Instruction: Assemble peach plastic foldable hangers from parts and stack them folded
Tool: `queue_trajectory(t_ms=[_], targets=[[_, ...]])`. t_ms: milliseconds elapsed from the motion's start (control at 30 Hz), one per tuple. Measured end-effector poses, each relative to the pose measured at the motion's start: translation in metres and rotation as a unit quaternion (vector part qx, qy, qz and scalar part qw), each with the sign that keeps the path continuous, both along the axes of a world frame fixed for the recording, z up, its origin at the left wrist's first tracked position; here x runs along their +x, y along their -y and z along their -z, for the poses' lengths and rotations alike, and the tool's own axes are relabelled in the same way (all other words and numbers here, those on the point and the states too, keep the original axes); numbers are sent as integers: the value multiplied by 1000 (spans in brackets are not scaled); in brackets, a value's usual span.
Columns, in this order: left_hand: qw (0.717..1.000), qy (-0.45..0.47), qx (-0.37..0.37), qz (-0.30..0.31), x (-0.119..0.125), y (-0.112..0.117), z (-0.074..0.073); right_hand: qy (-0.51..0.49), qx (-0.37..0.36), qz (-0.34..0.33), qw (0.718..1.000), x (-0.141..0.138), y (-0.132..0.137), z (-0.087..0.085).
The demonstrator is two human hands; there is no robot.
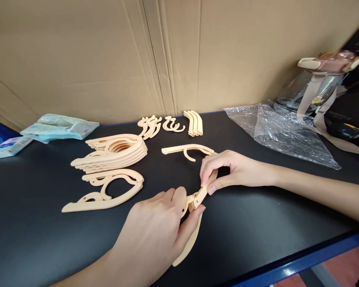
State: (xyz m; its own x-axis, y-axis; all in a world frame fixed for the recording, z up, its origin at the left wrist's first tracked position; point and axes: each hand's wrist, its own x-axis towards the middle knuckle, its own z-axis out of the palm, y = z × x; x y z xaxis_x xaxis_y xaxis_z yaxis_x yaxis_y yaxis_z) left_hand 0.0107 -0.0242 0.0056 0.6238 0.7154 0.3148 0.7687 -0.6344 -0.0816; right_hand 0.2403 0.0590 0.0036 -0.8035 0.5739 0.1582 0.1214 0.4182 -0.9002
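Cream hanger parts [200,197] were held above the near side of the black table [242,223], toward its blue-rimmed near edge. They were clamped between thumb and fingers by the left hand [155,227] at the lower part, and were pinched by the right hand [231,171] at the upper part; whether the parts had been locked together could not be told, as the joint was partly covered by fingers. Just beyond the right hand, a loose arm with a hook [194,148] was laid, one end close against the fingers; whether it was touched could not be told.

To the left of the left hand, a folded hanger [103,205] was set in front of a stack of folded hangers [128,156]. Along the far edge, a heap of hooks [151,128], a smaller group of hooks [174,126] and a stack of curved arms [194,122] were lined up. The far left corner was occupied by a tissue pack [60,129] and a smaller packet [9,146]. Toward the far right corner, crumpled clear plastic [283,129] was spread, with a strapped bottle [326,89] placed behind it. The far edge was backed by cardboard [86,63].
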Motion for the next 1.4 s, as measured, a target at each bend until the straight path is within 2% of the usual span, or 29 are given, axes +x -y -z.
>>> queue_trajectory(t_ms=[233, 433, 700, 1067, 1167, 1267, 1333, 1400], targets=[[997, -56, 49, 6, 1, 0, 2, 2, 25, -3, 1000, 0, -1, 1], [996, -86, 31, 11, -3, 3, 2, 1, 14, -6, 1000, 0, -1, 2], [995, -79, 50, 40, 2, 0, 0, 11, -5, -2, 1000, -1, 1, 0], [989, -102, 96, 35, -2, -1, 3, 24, 49, -3, 999, 0, -1, 2], [990, -77, 115, 35, -1, -2, -2, 7, 79, 40, 996, 1, -1, 1], [991, -47, 117, 45, 0, -1, -10, -3, 114, 129, 985, 5, -4, 1], [992, -39, 107, 53, -1, -2, -14, 6, 134, 185, 974, 8, -8, 3], [993, -35, 92, 65, -2, -3, -15, 28, 144, 207, 967, 11, -13, 5]])
